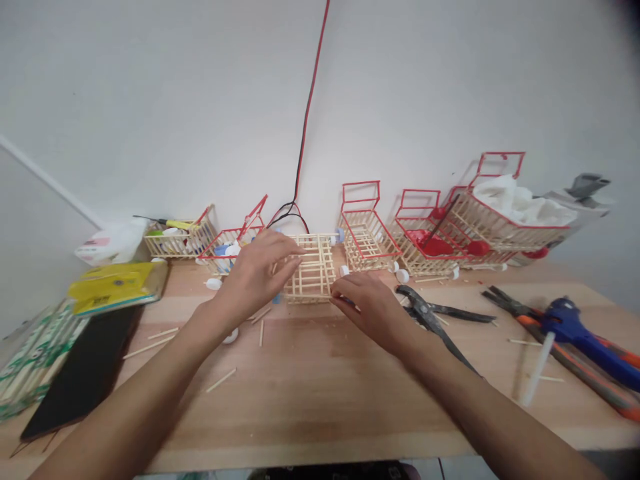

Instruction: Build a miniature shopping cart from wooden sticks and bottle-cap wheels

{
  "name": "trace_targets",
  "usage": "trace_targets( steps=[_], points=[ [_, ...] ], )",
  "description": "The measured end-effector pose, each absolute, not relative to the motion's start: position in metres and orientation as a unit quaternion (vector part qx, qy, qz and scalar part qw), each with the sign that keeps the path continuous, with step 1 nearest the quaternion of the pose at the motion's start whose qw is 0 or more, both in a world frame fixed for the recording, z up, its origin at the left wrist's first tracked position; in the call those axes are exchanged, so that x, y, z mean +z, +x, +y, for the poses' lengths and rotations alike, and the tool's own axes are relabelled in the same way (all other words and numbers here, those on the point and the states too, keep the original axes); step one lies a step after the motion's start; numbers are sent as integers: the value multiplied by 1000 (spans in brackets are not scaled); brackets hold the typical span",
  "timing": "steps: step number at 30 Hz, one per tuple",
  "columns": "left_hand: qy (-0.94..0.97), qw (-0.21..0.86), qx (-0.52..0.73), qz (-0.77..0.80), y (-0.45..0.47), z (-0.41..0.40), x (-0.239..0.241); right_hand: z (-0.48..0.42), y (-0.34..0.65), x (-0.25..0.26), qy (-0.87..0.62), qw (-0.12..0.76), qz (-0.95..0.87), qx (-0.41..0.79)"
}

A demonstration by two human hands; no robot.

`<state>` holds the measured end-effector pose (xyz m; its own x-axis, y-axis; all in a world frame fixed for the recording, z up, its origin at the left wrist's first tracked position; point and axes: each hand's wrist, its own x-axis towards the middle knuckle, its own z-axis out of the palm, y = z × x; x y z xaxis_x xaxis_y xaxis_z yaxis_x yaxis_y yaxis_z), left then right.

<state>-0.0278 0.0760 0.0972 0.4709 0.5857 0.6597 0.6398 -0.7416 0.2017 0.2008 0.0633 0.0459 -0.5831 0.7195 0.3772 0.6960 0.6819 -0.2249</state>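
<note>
A small cart made of thin wooden sticks (313, 277) sits in the middle of the table near the wall. It has pale bottle-cap wheels (341, 235) on its right side. My left hand (263, 263) is at its left side, with thumb and fingertips closed together over the sticks; whether a small piece is between them is hidden. My right hand (367, 303) pinches the near right corner, its fingers closed on the frame. My left hand partly hides the cart's left side.
Several stick carts with red trim, such as one cart (370, 233), line the wall. Pliers (430, 313) and a blue glue gun (580, 333) lie right. At left are a yellow pack (120, 287), a black board (83, 373) and bundled sticks (40, 353). Loose sticks (221, 380) lie around.
</note>
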Motion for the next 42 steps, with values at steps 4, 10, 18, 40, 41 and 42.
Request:
trace_targets(
  steps=[4,10,18,40,41,42],
  points=[
    [-866,-40,-334,-371,-40,57,88,65,202,46,-399,216,-891,31],
    [-849,-84,-335,-400,-43,55,75,67,203,52,-398,200,-895,35],
    [-848,-96,-354,-383,-45,52,60,70,203,59,-393,189,-899,32],
    [-821,-55,-395,-408,-33,53,44,78,207,38,-372,335,-861,86],
    [-819,-58,-396,-410,-33,53,44,79,207,37,-370,339,-860,90],
    [-816,-61,-400,-413,-33,53,44,80,208,36,-369,341,-860,94]
  ],
)
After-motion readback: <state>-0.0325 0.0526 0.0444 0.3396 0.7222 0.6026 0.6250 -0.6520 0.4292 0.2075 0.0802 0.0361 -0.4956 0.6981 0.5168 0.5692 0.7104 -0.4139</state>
